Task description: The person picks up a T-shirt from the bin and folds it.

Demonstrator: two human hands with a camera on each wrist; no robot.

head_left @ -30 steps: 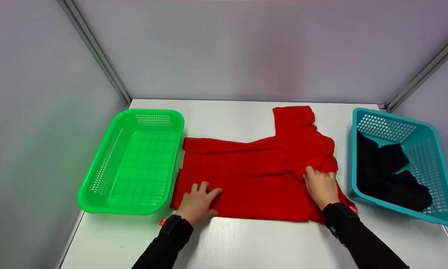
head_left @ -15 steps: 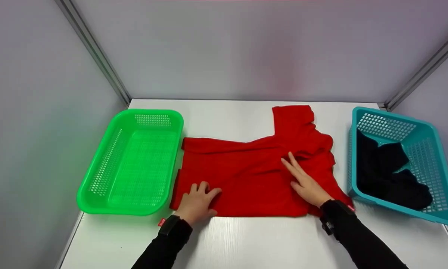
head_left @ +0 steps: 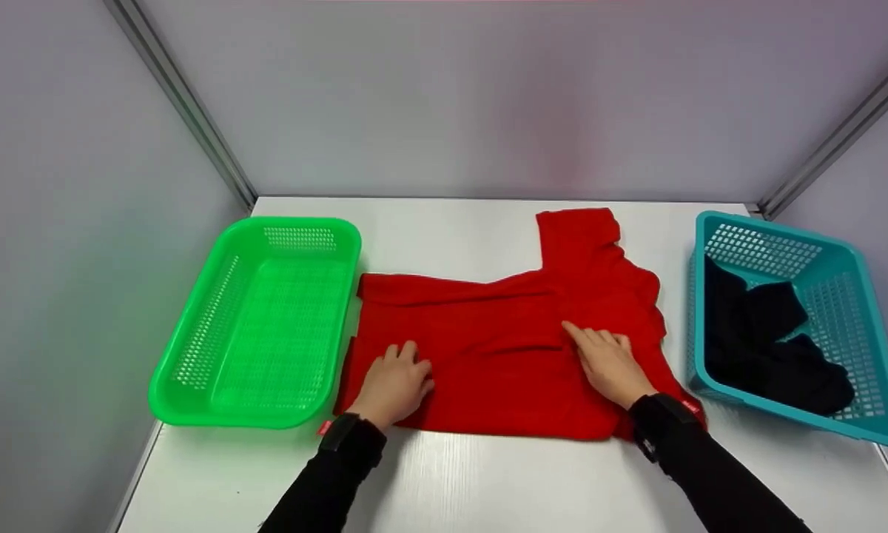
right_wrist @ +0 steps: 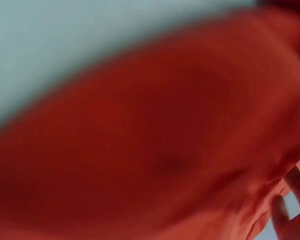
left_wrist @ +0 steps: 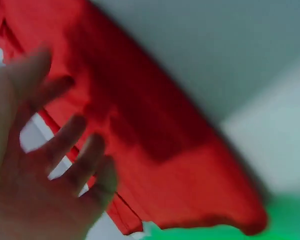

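Note:
A red short-sleeved shirt (head_left: 488,326) lies on its side across the white table, with one sleeve (head_left: 579,233) pointing to the back. Its hem is on the left and low creases cross its middle. Over the part near the hem is my left hand (head_left: 392,385); in the left wrist view its spread, relaxed fingers (left_wrist: 92,152) hold nothing. My right hand (head_left: 610,370) rests on the shirt's upper part, forefinger extended to the end of a crease. Only a few fingertips (right_wrist: 279,212) show at the lower right of the right wrist view, beside the red cloth.
A green plastic basket (head_left: 164,392) stands to the left, close to the shirt's hem. At the right, a teal basket (head_left: 877,355) holds black clothing (head_left: 777,355). Pale panels (head_left: 444,96) enclose the back and sides of the table (head_left: 481,481).
My right hand has let go of the cloth near the collar side, moved left with fingers outstretched, then drawn a little nearer. My left hand has shifted slightly forward.

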